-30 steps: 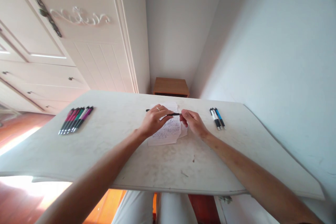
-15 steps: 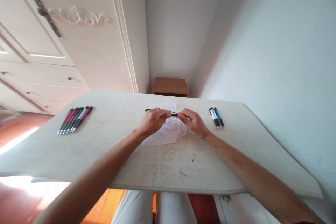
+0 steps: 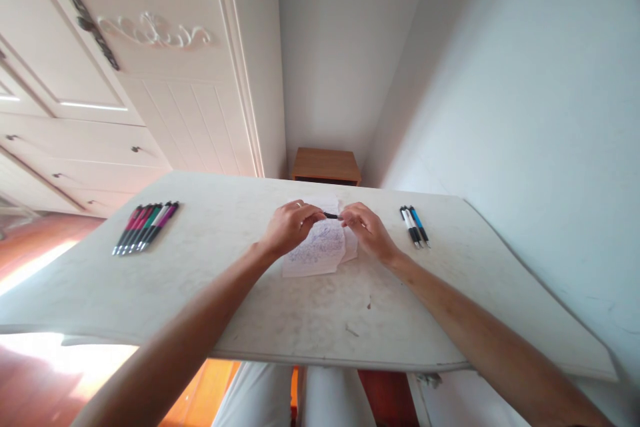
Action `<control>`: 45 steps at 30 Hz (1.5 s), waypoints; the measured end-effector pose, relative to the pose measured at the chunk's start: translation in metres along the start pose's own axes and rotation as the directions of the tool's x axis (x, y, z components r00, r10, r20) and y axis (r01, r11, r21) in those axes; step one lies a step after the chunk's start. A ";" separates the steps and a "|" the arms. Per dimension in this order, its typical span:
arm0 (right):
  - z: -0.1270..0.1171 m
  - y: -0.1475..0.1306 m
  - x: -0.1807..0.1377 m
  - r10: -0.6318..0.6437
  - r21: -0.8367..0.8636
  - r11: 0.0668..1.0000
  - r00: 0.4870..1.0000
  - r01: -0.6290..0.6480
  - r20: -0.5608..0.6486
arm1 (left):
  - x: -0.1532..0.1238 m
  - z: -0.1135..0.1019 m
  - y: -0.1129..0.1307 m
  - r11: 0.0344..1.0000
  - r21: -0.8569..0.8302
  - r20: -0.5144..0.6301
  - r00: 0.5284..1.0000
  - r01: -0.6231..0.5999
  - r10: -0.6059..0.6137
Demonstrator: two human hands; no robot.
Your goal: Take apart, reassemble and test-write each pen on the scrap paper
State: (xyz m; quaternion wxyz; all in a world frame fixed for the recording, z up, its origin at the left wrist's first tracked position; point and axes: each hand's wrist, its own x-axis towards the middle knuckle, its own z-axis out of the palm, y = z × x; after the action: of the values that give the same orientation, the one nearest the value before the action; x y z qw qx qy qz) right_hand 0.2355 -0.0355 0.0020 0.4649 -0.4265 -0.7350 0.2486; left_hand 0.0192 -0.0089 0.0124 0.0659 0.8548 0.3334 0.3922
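We hold a slim black pen (image 3: 331, 216) above scribbled white paper sheets (image 3: 319, 252), our left hand (image 3: 291, 224) gripping its barrel and our right hand (image 3: 366, 228) pinching what is probably its tip. On the off-white table (image 3: 200, 287), multicoloured black-gripped pens (image 3: 145, 228) lie leftward, white and blue pens (image 3: 415, 226) rightward.

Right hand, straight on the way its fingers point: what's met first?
Probably the black pen, which the right hand seems to pinch at one end; just beyond is the left hand. Exact depth is unclear.
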 end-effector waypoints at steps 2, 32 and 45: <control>0.000 -0.003 0.000 0.013 0.007 1.000 1.000 -0.013 0.029 | 0.000 0.000 0.001 1.000 -0.010 0.016 1.000 -0.024 0.024; -0.014 0.000 0.001 -0.350 -0.330 0.880 0.936 0.342 0.038 | 0.002 -0.006 0.000 0.920 -0.210 0.280 0.922 0.330 -0.267; -0.032 0.038 0.011 -0.092 -0.540 0.837 0.996 0.086 0.016 | 0.001 -0.011 -0.034 0.992 0.066 0.208 0.971 0.105 -0.117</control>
State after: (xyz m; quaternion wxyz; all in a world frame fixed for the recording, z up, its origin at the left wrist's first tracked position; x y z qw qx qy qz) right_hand 0.2769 -0.0075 -0.0081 0.3409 -0.5070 -0.7916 0.0077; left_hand -0.0054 0.0165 0.0079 0.0994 0.8731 0.3825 0.2855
